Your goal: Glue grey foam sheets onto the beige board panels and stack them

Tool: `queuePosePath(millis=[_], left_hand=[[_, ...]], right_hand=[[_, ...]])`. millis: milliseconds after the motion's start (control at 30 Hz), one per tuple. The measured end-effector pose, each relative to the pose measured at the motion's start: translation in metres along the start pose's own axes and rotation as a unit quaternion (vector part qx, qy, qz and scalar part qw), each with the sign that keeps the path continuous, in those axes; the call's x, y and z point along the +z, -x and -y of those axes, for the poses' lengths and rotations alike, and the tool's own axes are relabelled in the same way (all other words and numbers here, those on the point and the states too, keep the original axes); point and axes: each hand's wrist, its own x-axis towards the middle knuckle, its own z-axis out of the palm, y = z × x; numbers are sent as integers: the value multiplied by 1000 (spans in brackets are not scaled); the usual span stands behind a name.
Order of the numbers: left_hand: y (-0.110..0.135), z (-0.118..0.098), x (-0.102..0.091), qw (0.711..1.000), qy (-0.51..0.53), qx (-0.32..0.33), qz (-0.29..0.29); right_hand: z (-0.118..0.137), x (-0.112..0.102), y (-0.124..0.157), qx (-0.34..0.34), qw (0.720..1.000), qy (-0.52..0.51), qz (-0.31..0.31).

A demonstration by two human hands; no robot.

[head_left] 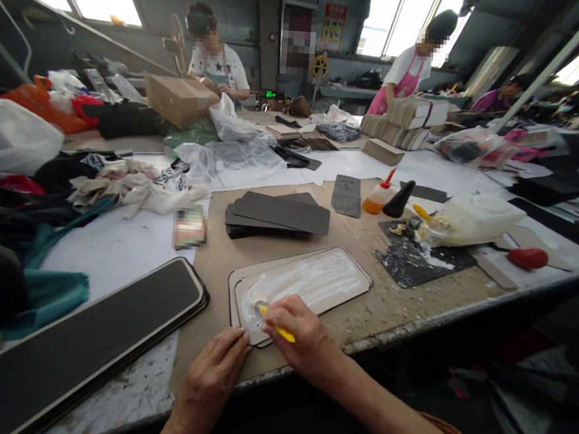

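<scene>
A beige rounded panel with a dark edge lies near the table's front, much of its face streaked with white paste. My right hand is closed round a yellow-handled brush, whose pasty tip touches the panel's left part. At the panel's near left corner, my left hand has its fingers together, fingertips pinching the edge; the thumb is partly hidden. Behind the panel rests a stack of dark grey boards. To the right, a paste-smeared black board bears a whitish plastic jug on its side.
Long dark panels are stacked at left. Past the boards stand a glue bottle with a red tip and a black cone-shaped bottle. A red object lies far right. Cloth scraps and a cardboard box sit farther back; co-workers work beyond.
</scene>
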Motion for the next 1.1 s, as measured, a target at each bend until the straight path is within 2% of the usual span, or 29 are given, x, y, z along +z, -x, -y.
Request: queuePosePath(millis=[67, 167, 267, 367, 500, 733, 833, 933, 1033, 1100], left_hand=[[0, 0, -1, 1000, 4, 2, 14], [0, 0, -2, 1000, -2, 4, 21], [0, -1, -2, 1000, -10, 9, 15], [1, 0, -1, 1000, -21, 16, 18], [3, 1, 0, 999, -22, 17, 25], [1, -4, -1, 999, -29, 4, 20], [1, -2, -2, 999, -34, 12, 15], [2, 2, -6, 999, -45, 17, 21], [3, 4, -10, 998, -52, 9, 28], [3, 2, -12, 999, -48, -2, 23]], right_hand=[[11, -3, 10, 22, 998, -55, -3], [4, -24, 29, 85, 989, -96, -68], [-21, -54, 48, 170, 973, -36, -150], [-44, -82, 64, 221, 953, 54, -201], [-54, -104, 75, 217, 942, 131, -219], [-65, -120, 70, 193, 928, 201, -247], [-69, -120, 68, 194, 935, 195, -222], [-67, -121, 67, 223, 940, 158, -203], [-62, -127, 63, 252, 931, 142, -222], [-59, -134, 54, 246, 928, 155, -233]])
